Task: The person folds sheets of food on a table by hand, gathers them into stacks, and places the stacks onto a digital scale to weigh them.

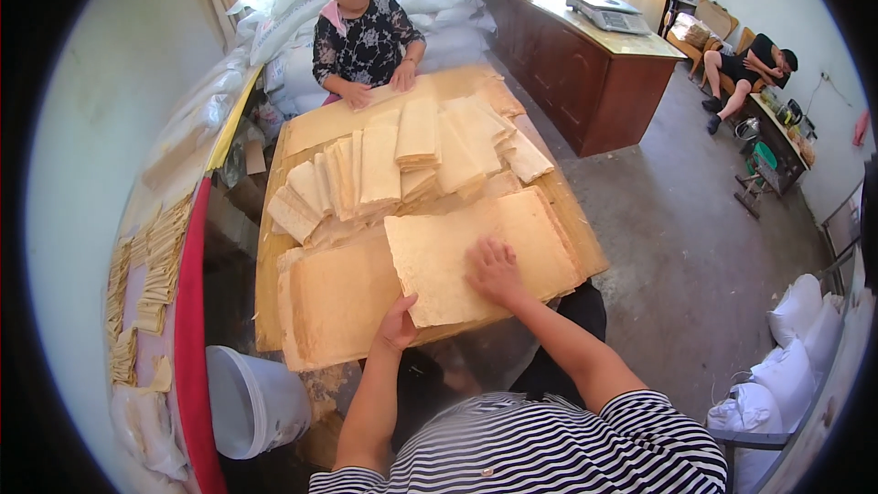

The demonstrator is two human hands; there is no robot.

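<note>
A broad, thin tan sheet (439, 261) with ragged edges lies over a stack of like sheets at the near right of the wooden table (590, 247). My left hand (400, 321) grips its lower left corner, thumb on top and fingers beneath. My right hand (495, 271) rests on the sheet, slightly blurred, palm down with its fingers a little spread. To the left lies another pile of flat sheets (336, 302). Folded sheets (381, 165) lie in overlapping bundles across the middle of the table.
Across the table a person (367, 41) has both hands on a sheet. A white plastic bucket (257, 398) stands left of me. Stuffed white sacks (439, 20) are piled behind, others (789, 363) at right. A desk (603, 75) holds a scale (610, 16); another person (748, 68) sits far right.
</note>
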